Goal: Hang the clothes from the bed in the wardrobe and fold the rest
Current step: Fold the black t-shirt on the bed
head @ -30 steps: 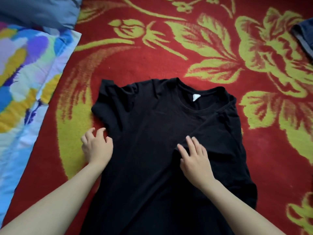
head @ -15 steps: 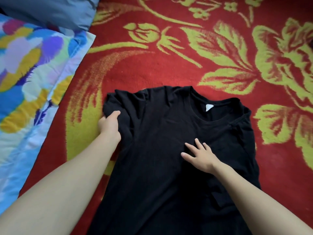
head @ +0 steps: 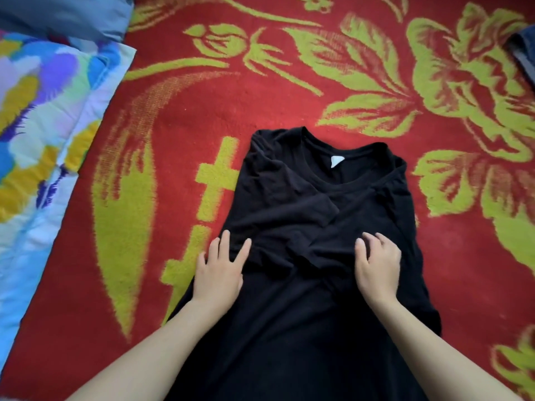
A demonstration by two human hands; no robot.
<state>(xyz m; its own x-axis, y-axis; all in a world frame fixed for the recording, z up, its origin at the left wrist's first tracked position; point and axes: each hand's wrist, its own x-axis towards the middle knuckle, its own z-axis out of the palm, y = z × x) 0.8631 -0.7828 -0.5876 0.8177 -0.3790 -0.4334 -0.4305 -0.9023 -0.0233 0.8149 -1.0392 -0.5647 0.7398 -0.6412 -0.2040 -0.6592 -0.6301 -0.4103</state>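
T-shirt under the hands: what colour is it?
The T-shirt is plain black, with a small white label inside the collar; head view shows it.

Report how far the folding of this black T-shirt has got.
Done: both sleeves of the black T-shirt are folded in and cross over the chest. In hand: the left hand and right hand rest on the shirt just below the crossed sleeves. Left: the body lies full length, not yet folded up, and a denim garment waits at the right edge of the red floral blanket. No wardrobe shows.
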